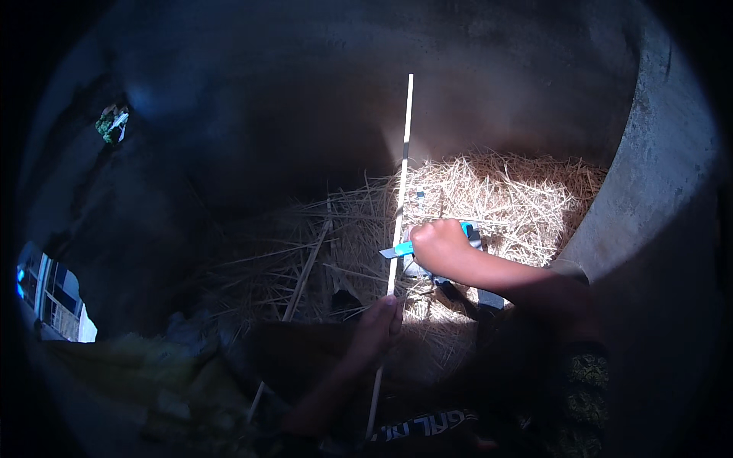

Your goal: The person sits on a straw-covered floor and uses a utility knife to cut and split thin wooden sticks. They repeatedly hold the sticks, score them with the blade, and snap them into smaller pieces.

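Observation:
My left hand [374, 330] is closed around a long, thin pale strip [405, 153], likely bamboo or wood, which stands out away from me and runs back past my lap. In my right hand [441, 246] is a light-blue utility knife [402, 249], gripped in the fist with its blade out to the left. The blade lies across the strip, a little beyond my left hand; whether it bites into the strip I cannot tell. A whitish object lies partly hidden under my right hand, its kind unclear.
A heap of straw-like shavings [527, 191] lies brightly lit beyond my right hand. More thin strips [309, 267] lie in shadow to the left. A curved grey wall [649, 153] rises on the right. Dark walling at the left has a bright opening [67, 305].

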Motion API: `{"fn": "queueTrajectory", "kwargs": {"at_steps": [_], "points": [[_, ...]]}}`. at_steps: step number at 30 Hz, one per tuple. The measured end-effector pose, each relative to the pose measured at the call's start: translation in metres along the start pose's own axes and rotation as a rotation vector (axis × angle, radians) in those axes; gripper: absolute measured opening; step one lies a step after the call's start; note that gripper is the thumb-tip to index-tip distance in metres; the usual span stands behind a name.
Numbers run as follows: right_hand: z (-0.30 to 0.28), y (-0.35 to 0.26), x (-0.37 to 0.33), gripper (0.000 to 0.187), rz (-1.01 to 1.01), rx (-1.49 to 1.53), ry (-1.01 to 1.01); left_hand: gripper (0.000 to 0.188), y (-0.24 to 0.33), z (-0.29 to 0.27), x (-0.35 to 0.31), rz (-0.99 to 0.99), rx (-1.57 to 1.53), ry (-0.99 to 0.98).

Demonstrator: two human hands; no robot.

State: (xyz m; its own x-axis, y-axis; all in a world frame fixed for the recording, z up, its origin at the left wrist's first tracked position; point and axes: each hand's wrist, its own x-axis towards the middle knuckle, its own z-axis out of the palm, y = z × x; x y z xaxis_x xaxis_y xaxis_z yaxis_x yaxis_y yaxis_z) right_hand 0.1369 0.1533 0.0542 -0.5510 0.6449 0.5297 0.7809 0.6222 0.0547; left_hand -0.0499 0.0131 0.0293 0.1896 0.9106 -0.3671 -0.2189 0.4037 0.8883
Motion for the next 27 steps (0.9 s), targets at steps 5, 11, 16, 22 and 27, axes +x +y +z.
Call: {"fn": "queueTrajectory", "kwargs": {"at_steps": [5, 11, 16, 22, 27], "points": [[0.016, 0.002, 0.014, 0.017, -0.016, -0.008, 0.109, 0.031, 0.005, 0.003, -0.015, -0.013, 0.019, -0.015], [-0.039, 0.150, 0.049, 0.015, 0.881, -0.110, 0.025, 0.033, -0.027, 0.011, -0.016, 0.104, 0.173, -0.175], [-0.065, 0.120, 0.026, 0.018, 0.809, -0.006, 0.047, 0.030, 0.000, 0.004, -0.012, 0.060, 0.269, 0.014], [-0.035, 0.027, 0.006, 0.015, 0.270, -0.005, -0.201, 0.023, 0.007, 0.008, -0.005, 0.549, 0.874, 0.125], [0.002, -0.020, 0.001, 0.015, 0.025, 0.030, -0.077, 0.024, -0.003, -0.012, -0.001, 0.503, 0.968, 0.248]]}}
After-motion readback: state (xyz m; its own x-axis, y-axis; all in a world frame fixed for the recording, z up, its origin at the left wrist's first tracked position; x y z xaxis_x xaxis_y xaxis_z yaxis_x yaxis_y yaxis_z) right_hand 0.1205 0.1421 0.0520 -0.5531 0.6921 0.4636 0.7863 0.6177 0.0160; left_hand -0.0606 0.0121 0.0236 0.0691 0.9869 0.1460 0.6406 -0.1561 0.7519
